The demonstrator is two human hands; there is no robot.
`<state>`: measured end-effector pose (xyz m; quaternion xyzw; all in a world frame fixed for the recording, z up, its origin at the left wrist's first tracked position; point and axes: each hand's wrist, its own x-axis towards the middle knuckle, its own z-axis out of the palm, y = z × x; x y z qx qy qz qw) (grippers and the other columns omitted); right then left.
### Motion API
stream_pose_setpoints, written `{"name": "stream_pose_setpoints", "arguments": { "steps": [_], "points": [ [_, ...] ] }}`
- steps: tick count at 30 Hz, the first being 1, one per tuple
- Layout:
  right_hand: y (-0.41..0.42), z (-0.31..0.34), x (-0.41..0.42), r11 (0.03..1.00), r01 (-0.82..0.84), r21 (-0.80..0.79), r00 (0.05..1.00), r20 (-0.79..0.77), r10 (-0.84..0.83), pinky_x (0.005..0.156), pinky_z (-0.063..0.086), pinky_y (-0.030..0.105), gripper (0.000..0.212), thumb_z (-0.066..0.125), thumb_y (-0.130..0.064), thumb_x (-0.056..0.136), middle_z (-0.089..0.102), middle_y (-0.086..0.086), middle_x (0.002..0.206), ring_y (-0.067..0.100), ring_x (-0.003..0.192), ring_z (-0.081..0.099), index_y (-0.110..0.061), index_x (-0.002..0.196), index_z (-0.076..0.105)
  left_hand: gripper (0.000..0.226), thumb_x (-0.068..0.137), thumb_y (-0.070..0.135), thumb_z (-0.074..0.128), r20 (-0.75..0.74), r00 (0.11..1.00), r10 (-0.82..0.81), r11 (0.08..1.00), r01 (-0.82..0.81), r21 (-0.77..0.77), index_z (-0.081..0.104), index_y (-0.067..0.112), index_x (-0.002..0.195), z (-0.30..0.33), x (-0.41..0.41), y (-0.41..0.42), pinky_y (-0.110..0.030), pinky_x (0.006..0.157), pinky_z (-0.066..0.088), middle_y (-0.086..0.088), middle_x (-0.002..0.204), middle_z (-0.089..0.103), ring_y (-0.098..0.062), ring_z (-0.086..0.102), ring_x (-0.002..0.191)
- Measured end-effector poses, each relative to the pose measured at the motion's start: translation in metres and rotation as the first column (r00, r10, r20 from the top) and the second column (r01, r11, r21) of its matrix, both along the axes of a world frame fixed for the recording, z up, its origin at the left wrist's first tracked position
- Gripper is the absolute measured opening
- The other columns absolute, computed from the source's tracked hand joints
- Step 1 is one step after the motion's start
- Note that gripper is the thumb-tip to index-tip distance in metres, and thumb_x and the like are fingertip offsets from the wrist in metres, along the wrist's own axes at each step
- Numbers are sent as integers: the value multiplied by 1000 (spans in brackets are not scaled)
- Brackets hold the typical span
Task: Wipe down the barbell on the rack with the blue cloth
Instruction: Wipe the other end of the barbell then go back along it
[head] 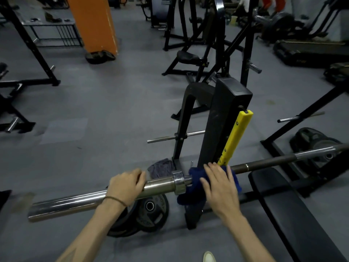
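Steel barbell (158, 183) level on black rack (221, 125); blue cloth (194, 181) draped beside collar

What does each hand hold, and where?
Left hand grips the barbell sleeve; right hand presses the blue cloth around the shaft beside the collar.
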<state>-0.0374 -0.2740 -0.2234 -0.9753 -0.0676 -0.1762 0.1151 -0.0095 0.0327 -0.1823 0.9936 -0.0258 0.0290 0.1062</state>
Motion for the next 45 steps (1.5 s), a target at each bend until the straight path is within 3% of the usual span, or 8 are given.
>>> {"name": "stream_pose_setpoints", "arguments": {
  "steps": [6, 17, 24, 28, 31, 34, 40, 45],
  "points": [
    [79, -18, -16, 889, 85, 450, 994, 21, -105, 128, 11, 45, 46, 31, -29, 108, 52, -2, 151, 17, 152, 30, -13, 142, 57, 34, 96, 35, 41, 287, 948, -139, 987, 110, 115, 62, 19, 74, -21, -40, 65, -37, 50, 44, -1, 62, 58, -30, 57, 54],
    [65, 6, 12, 961, 108, 256, 993, 10, -114, 113, 32, 45, 41, 31, -28, 104, 70, -2, 95, 24, 98, 63, -19, 94, 69, 44, 101, 38, 38, 336, 942, 21, 995, -52, 84, 72, 11, 109, -34, -64, 72, -47, 91, 47, -6, 97, 69, -30, 63, 88],
    [21, 4, 11, 980, -193, 49, 977, 101, 187, 112, 35, 38, 38, 44, -33, 102, 68, -1, 116, 21, 110, 61, -13, 122, 69, 59, 100, 46, 33, 266, 946, 187, 978, -203, 36, 65, 5, 128, -39, -76, 94, -54, 117, 26, -17, 132, 63, -39, 54, 126],
    [36, 14, 15, 920, 1, 391, 999, 41, -19, 92, 44, 37, 24, 52, -19, 102, 71, 0, 83, 25, 81, 66, -14, 92, 73, 61, 103, 47, 29, 283, 941, 184, 979, -202, 36, 66, 5, 126, -42, -78, 92, -55, 116, 26, -17, 130, 64, -38, 55, 124],
    [55, 40, 15, 659, 165, 734, 986, -97, -139, 67, 52, 48, 28, 52, -32, 105, 64, -6, 66, 19, 66, 62, -18, 88, 71, 67, 105, 50, 21, 298, 933, 202, 977, -214, 10, 68, 5, 122, -45, -77, 88, -57, 116, 27, -16, 126, 66, -38, 58, 121],
    [102, 61, 6, 564, 27, 825, 1000, -22, -17, 59, 51, 37, 29, 50, -41, 104, 64, -7, 67, 9, 62, 61, -28, 86, 69, 62, 104, 47, 25, 340, 922, 186, 978, -207, 26, 69, 6, 117, -45, -75, 89, -56, 115, 29, -13, 119, 68, -37, 59, 117],
    [167, 15, -19, 878, -454, 155, 891, 94, 444, 116, 38, 40, 43, 38, -39, 107, 68, -2, 134, 14, 129, 59, -21, 124, 73, 42, 100, 47, 37, 336, 940, 60, 990, -99, 99, 66, 18, 94, -36, -69, 108, -41, 84, 45, 1, 84, 62, -26, 58, 78],
    [123, 17, -6, 986, -122, -115, 992, 29, 126, 120, 22, 54, 59, 24, -43, 108, 67, 5, 135, 32, 134, 55, -12, 133, 67, 41, 99, 46, 36, 274, 962, 6, 991, -42, 127, 57, 21, 73, -26, -54, 109, -38, 58, 42, 3, 65, 54, -26, 54, 59]
  ]
}}
